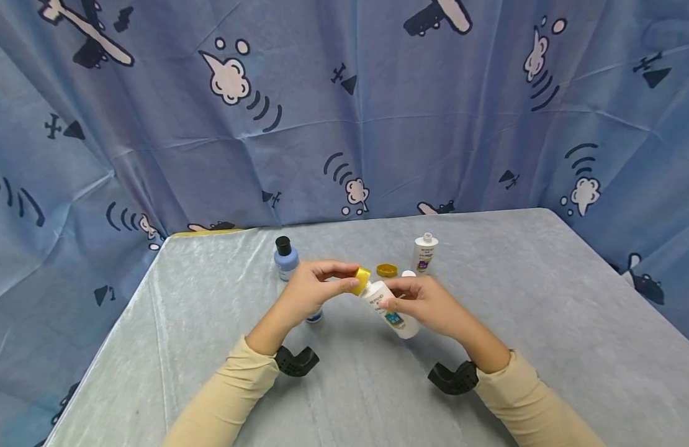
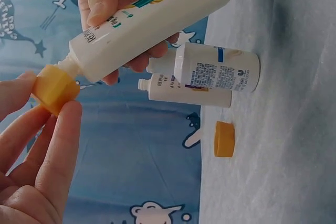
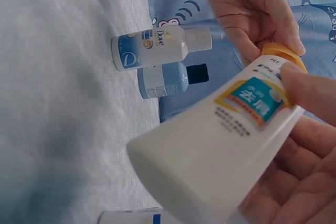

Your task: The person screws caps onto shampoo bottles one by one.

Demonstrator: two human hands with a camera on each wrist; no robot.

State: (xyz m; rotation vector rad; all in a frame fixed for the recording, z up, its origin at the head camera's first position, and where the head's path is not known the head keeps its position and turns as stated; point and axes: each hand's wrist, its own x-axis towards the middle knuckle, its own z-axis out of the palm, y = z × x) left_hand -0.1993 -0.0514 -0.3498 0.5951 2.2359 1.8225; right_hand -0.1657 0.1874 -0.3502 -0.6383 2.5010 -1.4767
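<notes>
My left hand (image 1: 313, 285) pinches a yellow bottle cap (image 1: 360, 281) between thumb and fingertips. The cap is at the narrow neck of a white shampoo bottle (image 2: 152, 22), and part of the neck shows between cap and shoulder. Around the bottle's body my right hand (image 1: 428, 301) holds it tilted, neck toward the left hand, above the table. A teal and orange label (image 3: 257, 100) faces the right wrist camera. Whether the cap is threaded on cannot be told.
Behind the hands stand an uncapped white bottle (image 1: 424, 253) and a blue bottle (image 1: 286, 261) with a black cap. A second yellow cap (image 1: 387, 270) lies near them. A Dove bottle (image 3: 152, 48) and another white bottle (image 2: 220, 66) are partly hidden in the head view.
</notes>
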